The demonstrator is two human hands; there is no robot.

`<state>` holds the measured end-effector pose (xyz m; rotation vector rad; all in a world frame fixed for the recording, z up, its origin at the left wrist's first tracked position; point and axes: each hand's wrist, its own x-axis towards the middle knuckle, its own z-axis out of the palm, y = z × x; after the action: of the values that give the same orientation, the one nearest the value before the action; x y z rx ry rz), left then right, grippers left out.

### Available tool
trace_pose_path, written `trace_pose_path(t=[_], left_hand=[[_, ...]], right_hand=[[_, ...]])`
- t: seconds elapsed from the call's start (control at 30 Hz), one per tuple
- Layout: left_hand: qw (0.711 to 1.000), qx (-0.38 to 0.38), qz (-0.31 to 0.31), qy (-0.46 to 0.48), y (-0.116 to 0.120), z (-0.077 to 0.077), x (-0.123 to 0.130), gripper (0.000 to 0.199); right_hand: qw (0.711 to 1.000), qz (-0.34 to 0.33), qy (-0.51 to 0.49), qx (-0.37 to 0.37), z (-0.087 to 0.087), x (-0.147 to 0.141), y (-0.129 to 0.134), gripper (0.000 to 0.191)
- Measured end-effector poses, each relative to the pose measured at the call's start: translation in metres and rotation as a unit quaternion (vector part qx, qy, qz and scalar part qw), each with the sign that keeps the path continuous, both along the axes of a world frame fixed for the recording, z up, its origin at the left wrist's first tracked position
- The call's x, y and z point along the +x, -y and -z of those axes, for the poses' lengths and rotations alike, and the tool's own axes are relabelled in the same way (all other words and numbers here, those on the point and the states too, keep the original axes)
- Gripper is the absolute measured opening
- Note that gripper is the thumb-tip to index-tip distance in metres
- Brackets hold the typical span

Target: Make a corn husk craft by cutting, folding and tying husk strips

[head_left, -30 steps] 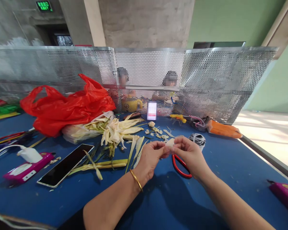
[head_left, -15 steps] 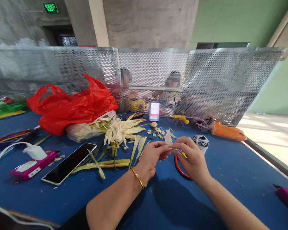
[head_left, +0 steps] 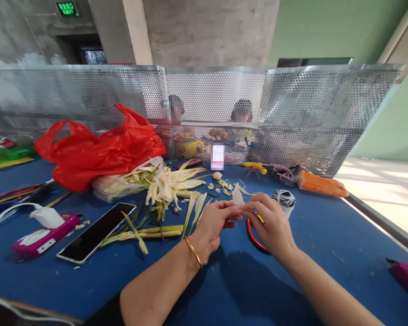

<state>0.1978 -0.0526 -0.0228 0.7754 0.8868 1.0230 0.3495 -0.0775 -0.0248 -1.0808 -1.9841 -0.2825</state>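
Blue worktop [head_left: 319,271] is filling the near side. Left hand [head_left: 215,224], gold bracelet [head_left: 193,252] circling its wrist, is pinching a pale piece [head_left: 238,195]; grip is closing on its lower end. Right hand [head_left: 271,222] is meeting it there, grip also pinching at the base; exact finger contact is too small to tell. Change: 1.0 s ago the piece was lying bunched between the 2 sets of fingertips; now it is standing up above them, pointed end showing. Since 0.5 s ago it is hardly moving. Judgement: handling is now centring on the base, leaving the upper part free.

Red-handled tool [head_left: 255,237] is lying beneath the right hand, partly hidden. Dark phone [head_left: 97,233] is lying flat, well left. Farther, pale husks [head_left: 170,185] are spreading beyond the left hand, and a wire coil [head_left: 284,198] is sitting beyond the right. Red plastic bag [head_left: 98,154] is resting behind, left. Perforated screen [head_left: 211,93] is standing at the back, 2 people [head_left: 242,111] showing through.
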Motion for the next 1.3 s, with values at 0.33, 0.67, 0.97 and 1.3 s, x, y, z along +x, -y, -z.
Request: trace_pose_path(t=[0.33, 0.67, 0.97, 1.3], left_hand=[[0.998, -0.051, 0.018, 0.027, 0.0, 0.001, -0.002, 0.021], [0.994, -0.079, 0.049, 0.065, -0.001, -0.001, -0.002, 0.016], [1.0, -0.009, 0.014, 0.021, 0.002, 0.001, 0.002, 0.019], [0.994, 0.088, -0.061, -0.038, 0.004, 0.003, 0.007, 0.023]], right_hand=[[0.996, -0.016, 0.073, 0.055, -0.002, 0.003, 0.0, 0.019], [0.999, -0.047, -0.016, -0.012, -0.002, 0.002, -0.001, 0.014], [0.998, -0.022, -0.041, -0.042, 0.003, -0.001, -0.003, 0.012], [0.987, 0.0, -0.099, -0.127, 0.007, -0.005, -0.001, 0.013]])
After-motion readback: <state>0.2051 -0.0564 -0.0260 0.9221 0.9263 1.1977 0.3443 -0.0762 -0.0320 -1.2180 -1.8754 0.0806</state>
